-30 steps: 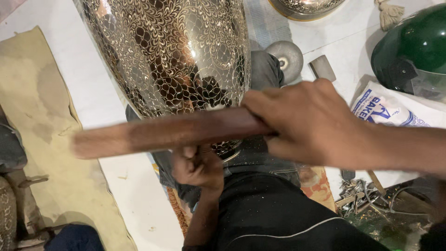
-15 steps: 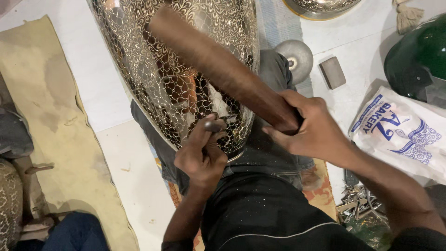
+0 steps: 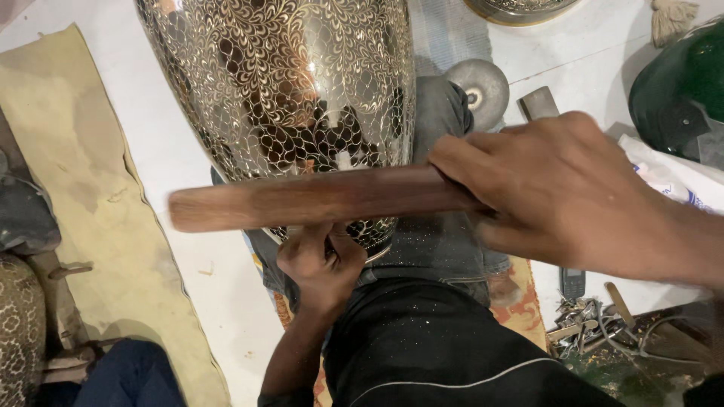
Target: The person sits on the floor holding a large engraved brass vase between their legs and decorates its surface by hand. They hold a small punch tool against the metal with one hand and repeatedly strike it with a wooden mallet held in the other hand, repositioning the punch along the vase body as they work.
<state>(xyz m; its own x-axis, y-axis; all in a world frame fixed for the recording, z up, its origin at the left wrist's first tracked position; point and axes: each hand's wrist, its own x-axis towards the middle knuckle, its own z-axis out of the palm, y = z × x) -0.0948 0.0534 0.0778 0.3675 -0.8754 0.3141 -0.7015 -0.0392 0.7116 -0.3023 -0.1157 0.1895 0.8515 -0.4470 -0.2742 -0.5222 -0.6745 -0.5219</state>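
A: What is the right hand point(image 3: 562, 192) doing?

B: Its grip is wrapped around one end of a long reddish-brown wooden stick point(image 3: 309, 197), held level across the front of a large shiny metal vessel covered in fine engraved leaf and scale patterns point(image 3: 286, 98).

A: And the left hand point(image 3: 315, 260)?

B: It sits below the stick at the vessel's lower rim, fingers curled tight; whether it pinches a tool, I cannot tell.

A: Where does the vessel rest?

B: Against the person's lap, above dark trousers. A round grey metal disc point(image 3: 477, 89) lies beyond, on the white floor point(image 3: 226, 301).
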